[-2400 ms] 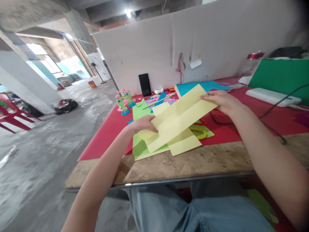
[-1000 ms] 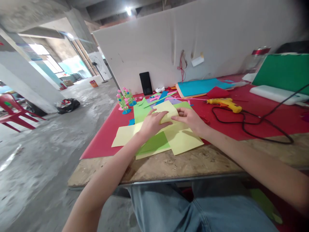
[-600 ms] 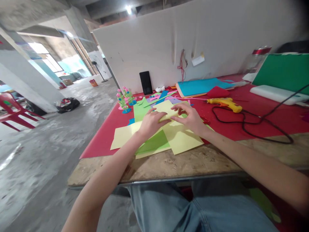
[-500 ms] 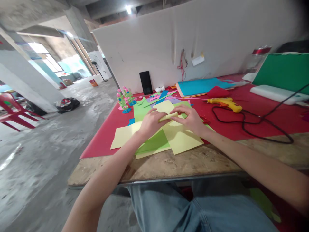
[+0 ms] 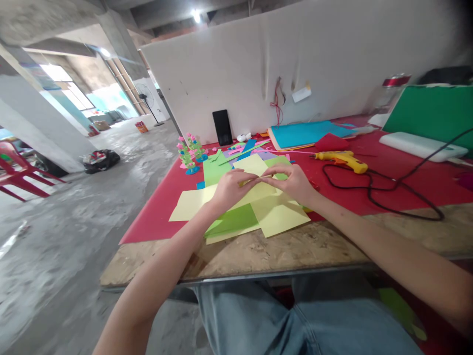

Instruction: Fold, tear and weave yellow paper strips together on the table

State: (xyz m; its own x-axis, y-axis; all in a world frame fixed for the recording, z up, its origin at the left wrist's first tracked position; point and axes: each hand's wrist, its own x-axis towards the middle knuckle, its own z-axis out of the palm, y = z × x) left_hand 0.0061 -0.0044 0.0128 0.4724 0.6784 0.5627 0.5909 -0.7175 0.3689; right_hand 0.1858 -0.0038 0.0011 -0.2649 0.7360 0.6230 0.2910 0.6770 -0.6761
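A small folded or rolled strip of pale yellow paper [image 5: 260, 178] is pinched between the fingertips of both hands, mostly covered by them. My left hand [image 5: 233, 188] is closed on its left end, and my right hand [image 5: 291, 183] grips the right end between thumb and fingers. Below the hands lie overlapping pale yellow sheets [image 5: 285, 218] and a green sheet [image 5: 236, 219]. Another yellow sheet [image 5: 190, 205] reaches out to the left, under my left wrist.
Small paper flower plants [image 5: 187, 155] stand at the back left. A black phone [image 5: 222, 127] leans on the wall panel. Paper scraps lie behind my hands. To the right are blue paper [image 5: 306, 134], a yellow glue gun [image 5: 342, 160] with its black cable, and a white box-like device [image 5: 421, 146].
The yellow paper strip has turned between my fingers and shows less of its face. My fingertips have come closer together. The sheets underneath look nearly unchanged.
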